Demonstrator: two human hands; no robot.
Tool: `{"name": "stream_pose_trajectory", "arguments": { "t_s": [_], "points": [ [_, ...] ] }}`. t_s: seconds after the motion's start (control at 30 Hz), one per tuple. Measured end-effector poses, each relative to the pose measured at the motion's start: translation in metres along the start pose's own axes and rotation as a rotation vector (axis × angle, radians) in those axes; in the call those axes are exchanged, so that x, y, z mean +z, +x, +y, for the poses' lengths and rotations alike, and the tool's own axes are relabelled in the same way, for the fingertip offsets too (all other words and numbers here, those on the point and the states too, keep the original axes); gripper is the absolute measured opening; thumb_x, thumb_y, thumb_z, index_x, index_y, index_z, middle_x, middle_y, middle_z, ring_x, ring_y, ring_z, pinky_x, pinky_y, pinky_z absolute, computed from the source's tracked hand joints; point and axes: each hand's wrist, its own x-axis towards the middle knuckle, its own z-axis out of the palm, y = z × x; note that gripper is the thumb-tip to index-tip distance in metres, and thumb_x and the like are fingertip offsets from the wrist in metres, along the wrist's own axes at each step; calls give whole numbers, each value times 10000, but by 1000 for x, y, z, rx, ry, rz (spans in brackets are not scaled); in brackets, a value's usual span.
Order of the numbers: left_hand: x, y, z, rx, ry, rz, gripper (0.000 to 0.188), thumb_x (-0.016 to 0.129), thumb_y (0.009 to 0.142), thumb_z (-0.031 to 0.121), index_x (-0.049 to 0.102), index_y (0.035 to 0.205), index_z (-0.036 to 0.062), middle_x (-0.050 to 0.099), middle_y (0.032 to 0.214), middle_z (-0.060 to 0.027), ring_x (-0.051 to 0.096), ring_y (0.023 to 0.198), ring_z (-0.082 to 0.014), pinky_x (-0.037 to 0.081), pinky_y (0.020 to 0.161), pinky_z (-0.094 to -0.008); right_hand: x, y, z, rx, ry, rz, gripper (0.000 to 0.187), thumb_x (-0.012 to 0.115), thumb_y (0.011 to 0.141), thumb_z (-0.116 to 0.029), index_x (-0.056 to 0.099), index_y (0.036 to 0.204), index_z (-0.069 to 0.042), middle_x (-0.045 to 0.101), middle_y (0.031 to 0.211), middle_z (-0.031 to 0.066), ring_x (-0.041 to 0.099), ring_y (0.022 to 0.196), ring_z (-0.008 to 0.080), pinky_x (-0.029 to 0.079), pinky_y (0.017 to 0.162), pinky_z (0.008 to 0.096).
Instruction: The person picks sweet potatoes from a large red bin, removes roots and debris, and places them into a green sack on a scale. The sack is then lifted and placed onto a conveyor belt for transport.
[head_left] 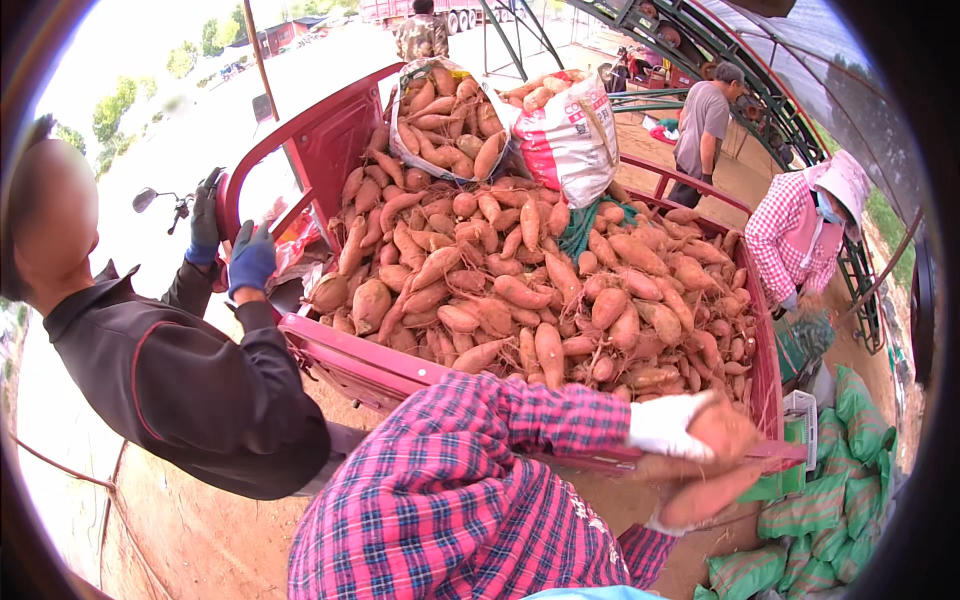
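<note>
My left hand (668,426), in a white glove, reaches across to the right above the trailer's near edge. Its fingers are closed on a sweet potato (724,430), blurred by motion. Just below, my right hand (662,522) is mostly hidden, with only a strip of white glove showing. It appears closed on a long sweet potato (712,497). Both sleeves are pink and blue plaid. Beyond my arms, a large heap of sweet potatoes (500,270) fills the red trailer bed (375,375).
A full open sack (402,125) and a white-and-red sack (570,150) stand on the heap. At left, a person in black (190,370) with blue gloves touches the trailer rail. Another person in checked pink (785,235) bends at right. Stuffed green mesh bags (815,505) lie at lower right.
</note>
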Motion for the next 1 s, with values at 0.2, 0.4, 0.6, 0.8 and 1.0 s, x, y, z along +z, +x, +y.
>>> {"name": "stream_pose_trajectory", "arguments": {
  "t_s": [0.2, 0.4, 0.6, 0.8, 1.0],
  "points": [
    [74, -27, -4, 62, 117, -343, 916, 603, 907, 598, 350, 1399, -133, 525, 1318, -350, 570, 1180, -466, 452, 1035, -468, -2, -103, -12, -292, -201, 401, 457, 477, 1017, -429, 478, 1316, -83, 486, 1185, 70, 467, 1072, 231, 433, 942, 412],
    [128, -43, 8, 150, 16, -682, 902, 685, 931, 385, 194, 1518, -93, 544, 1355, -259, 564, 1252, -313, 473, 1041, -386, 6, -213, 15, -552, -1656, 1326, 315, 411, 1089, -324, 508, 1226, -58, 518, 1001, 30, 482, 905, 182, 473, 835, 358],
    [169, -76, 32, 180, 121, -1206, 912, 659, 947, 368, 122, 1562, -39, 409, 1487, -282, 454, 1372, -326, 388, 1125, -372, 43, -274, 60, -1311, -170, 357, 372, 418, 1045, -418, 623, 930, -129, 639, 960, 107, 599, 869, 296, 501, 781, 434],
    [257, -102, -1, 570, 225, -1625, 837, 621, 935, 474, 282, 1529, -9, 387, 1518, -271, 371, 1429, -379, 339, 1159, -404, -61, -368, 140, -1460, 292, 612, 382, 438, 1016, -454, 594, 1069, -109, 603, 1131, 146, 581, 1051, 321, 476, 928, 450],
    [257, -81, -36, 613, -12, -1865, 513, 659, 946, 252, 528, 1357, -27, 538, 1402, -222, 518, 1317, -337, 409, 1107, -389, -138, -406, 216, -1602, 896, 802, 490, 447, 1010, -432, 562, 1269, -33, 619, 1241, 185, 602, 1149, 348, 488, 1017, 482]
  ]
}}
